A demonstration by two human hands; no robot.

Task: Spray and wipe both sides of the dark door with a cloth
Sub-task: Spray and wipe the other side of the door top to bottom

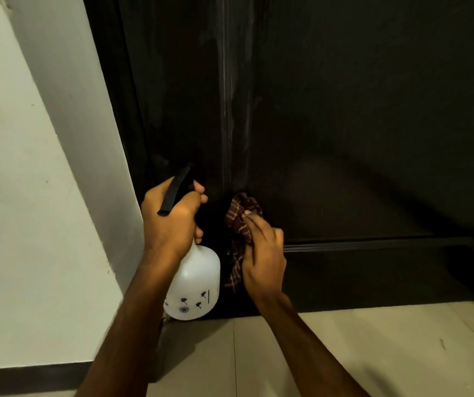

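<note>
Cloth bunched in right grip, pressed against lower panel, near floor. Left grip clenched round spray bottle neck, just beside. Wiping step in hand, by judgement. Next: firm strokes rightward across dark door; other side presumably pending.

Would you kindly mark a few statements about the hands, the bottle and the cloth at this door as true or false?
1. The left hand grips the white spray bottle by its neck. True.
2. The cloth is plain white. False: it is dark red with a pale check.
3. The right hand holds the cloth against the lower part of the dark door. True.
4. The pale wall stands to the right of the door. False: it is on the left, beside the spray bottle.
</note>
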